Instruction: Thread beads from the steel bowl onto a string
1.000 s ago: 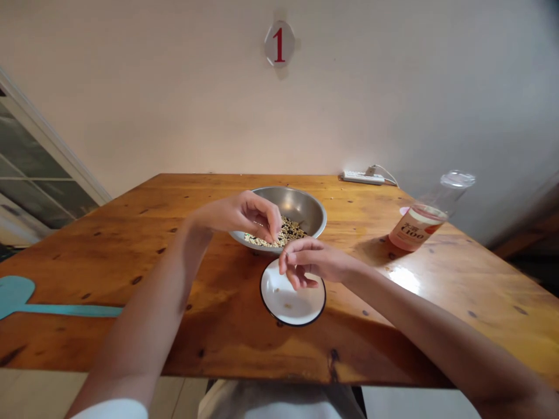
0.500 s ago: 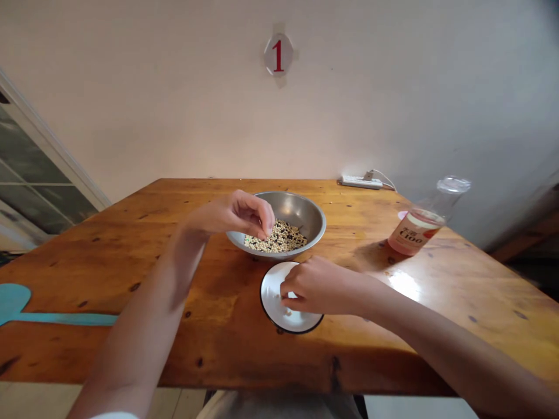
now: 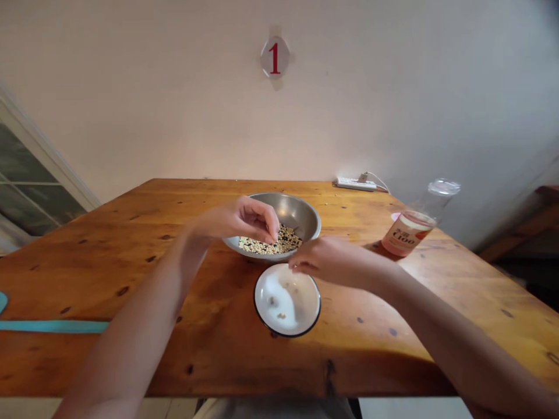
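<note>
Head view: plain wall (image 3: 131, 99) with a red "1" sign (image 3: 275, 57), wooden worktop (image 3: 358, 355) in front of it. Power strip (image 3: 354, 184) lies at the worktop's far edge by the wall; a bottle with a pink label (image 3: 408, 234) stands near the right side. Steel bowl (image 3: 305, 210) sits mid-worktop, holding mixed beans (image 3: 266, 245), mostly pale, some dark. White enamel plate (image 3: 303, 308) with a black rim lies just in front of the bowl, not touching it, a few beans (image 3: 282, 316) on it. Left hand (image 3: 247, 221) pinched shut, fingertips down at the beans inside the bowl; might hold a bean, too small to tell. Right hand (image 3: 332, 262) half-curled above the plate's far edge, between plate and bowl, nothing visible in it.
</note>
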`<state>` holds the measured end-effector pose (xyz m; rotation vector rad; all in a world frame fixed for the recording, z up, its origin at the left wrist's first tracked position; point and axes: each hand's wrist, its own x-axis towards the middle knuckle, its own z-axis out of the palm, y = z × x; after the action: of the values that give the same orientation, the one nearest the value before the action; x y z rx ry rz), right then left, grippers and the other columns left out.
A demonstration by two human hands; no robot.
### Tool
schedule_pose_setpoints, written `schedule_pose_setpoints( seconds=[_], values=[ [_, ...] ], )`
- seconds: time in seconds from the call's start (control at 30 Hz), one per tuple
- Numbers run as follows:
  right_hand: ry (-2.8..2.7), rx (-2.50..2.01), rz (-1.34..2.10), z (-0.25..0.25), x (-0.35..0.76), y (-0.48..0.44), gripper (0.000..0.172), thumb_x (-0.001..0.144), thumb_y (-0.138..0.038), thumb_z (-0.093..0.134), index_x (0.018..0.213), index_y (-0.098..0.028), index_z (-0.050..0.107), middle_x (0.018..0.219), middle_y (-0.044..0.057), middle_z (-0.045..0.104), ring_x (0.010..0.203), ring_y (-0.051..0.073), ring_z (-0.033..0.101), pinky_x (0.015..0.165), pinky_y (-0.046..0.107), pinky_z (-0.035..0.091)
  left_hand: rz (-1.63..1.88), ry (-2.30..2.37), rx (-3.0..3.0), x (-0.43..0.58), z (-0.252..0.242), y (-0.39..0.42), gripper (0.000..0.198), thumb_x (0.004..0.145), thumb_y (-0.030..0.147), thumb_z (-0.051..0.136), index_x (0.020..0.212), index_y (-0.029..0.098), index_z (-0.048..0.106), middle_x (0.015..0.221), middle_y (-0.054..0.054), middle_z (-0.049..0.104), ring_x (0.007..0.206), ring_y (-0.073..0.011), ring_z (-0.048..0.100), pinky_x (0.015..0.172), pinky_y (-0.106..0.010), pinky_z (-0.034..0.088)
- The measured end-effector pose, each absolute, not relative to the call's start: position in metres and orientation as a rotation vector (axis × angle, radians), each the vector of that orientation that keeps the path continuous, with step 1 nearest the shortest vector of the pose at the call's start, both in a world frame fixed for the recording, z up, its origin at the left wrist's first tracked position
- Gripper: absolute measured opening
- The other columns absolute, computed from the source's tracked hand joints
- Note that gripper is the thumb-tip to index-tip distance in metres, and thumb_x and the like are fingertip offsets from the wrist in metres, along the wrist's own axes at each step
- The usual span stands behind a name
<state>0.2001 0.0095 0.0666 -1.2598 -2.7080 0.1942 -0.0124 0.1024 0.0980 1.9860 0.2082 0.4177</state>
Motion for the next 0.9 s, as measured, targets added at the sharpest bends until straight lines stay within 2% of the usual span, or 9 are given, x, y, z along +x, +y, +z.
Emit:
schedule_pose_setpoints(
  seconds=[0.07,0.13,0.23,0.3,0.4,0.5,0.7,0.9],
  values=[
    [-2.533,-1.275,0.263,0.079,0.211,0.010,0.021,0.089,-0.018,0.049,0.083,-0.017,0.070,0.075,0.003,0.068,0.061,0.012,0.056,0.057,0.024,0.035,0.464,0.220,2.009,-0.010,0.097,0.101,0.008,0.072,0.023,0.073,0.072,0.017,0.068,0.073,-0.003,0.065,0.070,-0.0106,0.060,0.066,-0.021,0.050],
    [-2.330,-1.240,0.433,0.086,0.217,0.011,0.026,0.092,-0.028,0.047,0.085,-0.015,0.068,0.072,0.003,0.065,0.061,0.011,0.056,0.057,0.024,0.039,0.484,0.228,2.034,-0.007,0.097,0.099,0.007,0.073,0.022,0.072,0.072,0.017,0.068,0.073,-0.002,0.065,0.069,-0.0102,0.060,0.066,-0.020,0.050],
    [-2.077,-1.056,0.769,0.084,0.215,0.014,0.034,0.094,-0.039,0.042,0.092,-0.014,0.064,0.084,0.005,0.066,0.073,0.012,0.060,0.065,0.024,0.046,0.508,0.250,2.052,0.000,0.094,0.095,0.005,0.074,0.021,0.071,0.073,0.017,0.068,0.073,-0.002,0.066,0.070,-0.0102,0.061,0.066,-0.020,0.051],
    [-1.985,-0.974,0.884,0.078,0.211,0.018,0.028,0.091,-0.038,0.049,0.095,-0.014,0.063,0.087,0.005,0.066,0.080,0.013,0.061,0.071,0.024,0.048,0.546,0.265,2.064,0.004,0.092,0.094,0.004,0.074,0.021,0.070,0.073,0.018,0.068,0.073,-0.001,0.067,0.070,-0.0102,0.062,0.066,-0.019,0.051],
    [-1.810,-0.922,1.029,0.070,0.206,0.025,0.020,0.085,-0.034,0.058,0.087,-0.015,0.063,0.078,0.003,0.066,0.073,0.011,0.061,0.070,0.023,0.048,0.650,0.299,2.087,0.008,0.089,0.093,0.007,0.075,0.025,0.070,0.073,0.019,0.067,0.074,-0.001,0.067,0.071,-0.0111,0.063,0.064,-0.020,0.052],
    [-1.688,-0.879,1.131,0.068,0.205,0.028,0.019,0.081,-0.033,0.062,0.078,-0.015,0.062,0.069,0.001,0.065,0.065,0.009,0.059,0.065,0.023,0.049,0.757,0.339,2.125,0.011,0.087,0.093,0.011,0.074,0.029,0.070,0.076,0.019,0.067,0.075,-0.001,0.068,0.072,-0.0126,0.064,0.064,-0.021,0.053],
    [-1.584,-0.840,1.240,0.074,0.203,0.026,0.023,0.073,-0.036,0.071,0.075,-0.015,0.063,0.065,0.000,0.064,0.062,0.009,0.058,0.063,0.024,0.048,0.837,0.350,2.173,0.012,0.087,0.093,0.007,0.075,0.028,0.070,0.076,0.021,0.069,0.077,-0.001,0.069,0.076,-0.0135,0.066,0.069,-0.023,0.055],
    [-1.585,-0.850,1.193,0.075,0.203,0.024,0.025,0.072,-0.037,0.072,0.073,-0.015,0.062,0.064,-0.001,0.063,0.060,0.008,0.056,0.062,0.024,0.047,0.839,0.392,2.077,0.014,0.082,0.095,0.010,0.072,0.027,0.072,0.077,0.020,0.068,0.076,-0.001,0.068,0.072,-0.0141,0.066,0.063,-0.022,0.055]
  ],
)
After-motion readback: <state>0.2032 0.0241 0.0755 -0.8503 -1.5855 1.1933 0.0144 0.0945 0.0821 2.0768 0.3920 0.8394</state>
